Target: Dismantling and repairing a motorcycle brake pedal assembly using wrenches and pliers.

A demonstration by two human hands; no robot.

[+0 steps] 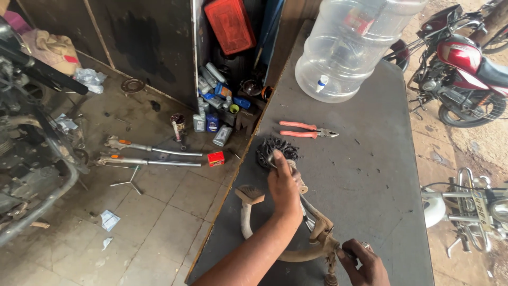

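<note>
While both hands grip it, the bent metal frame (296, 249) lies on the grey counter (370, 175): left hand (284, 188) clamped at its upper end by a black sprocket (276, 151), right hand (365, 263) closed on the lower end. Likely stiff, heavy, greasy; best held at the ends. Orange pliers (307, 130) and water jug (352, 45) beyond the hands; tiled workshop floor (153, 222) left, motorcycles (465, 69) right.

Both my hands at work, arms reaching forward.
My left hand (283, 188) is closed, fingers (279, 159) curled; my right hand (365, 265) grips low.
</note>
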